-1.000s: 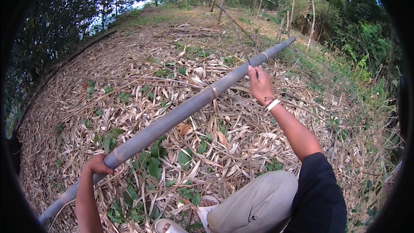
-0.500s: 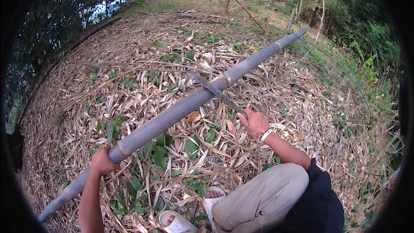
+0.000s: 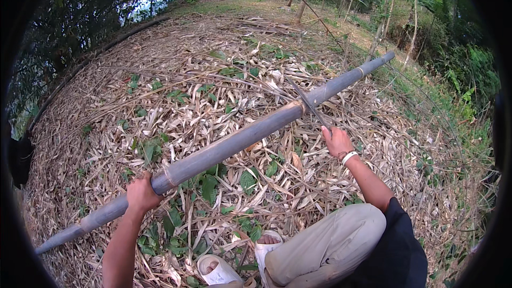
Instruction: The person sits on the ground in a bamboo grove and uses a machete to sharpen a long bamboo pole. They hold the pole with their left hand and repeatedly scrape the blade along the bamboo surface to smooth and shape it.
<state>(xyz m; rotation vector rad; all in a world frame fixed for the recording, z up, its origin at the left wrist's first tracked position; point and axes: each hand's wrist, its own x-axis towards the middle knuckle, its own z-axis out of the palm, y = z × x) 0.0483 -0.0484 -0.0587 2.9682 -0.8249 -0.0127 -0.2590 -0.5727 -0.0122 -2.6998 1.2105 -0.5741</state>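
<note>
Where the pole nears the lower left, your left hand [image 3: 143, 193] is clamped around it, just left of a joint. From there the grey bamboo pole [image 3: 234, 145] slants up to the right over dry leaf litter [image 3: 176, 112] — passing beyond your pale sandals [image 3: 221, 274]. Further along, a long dark blade [image 3: 310, 105] crosses the pole beside another joint, its near end gripped in your right hand [image 3: 338, 143] — well apart from your left.

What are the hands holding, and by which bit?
The left grip holds the grey pole beside a ring, toward its lower-left end; the right grip holds a long blade by its near end.
</note>
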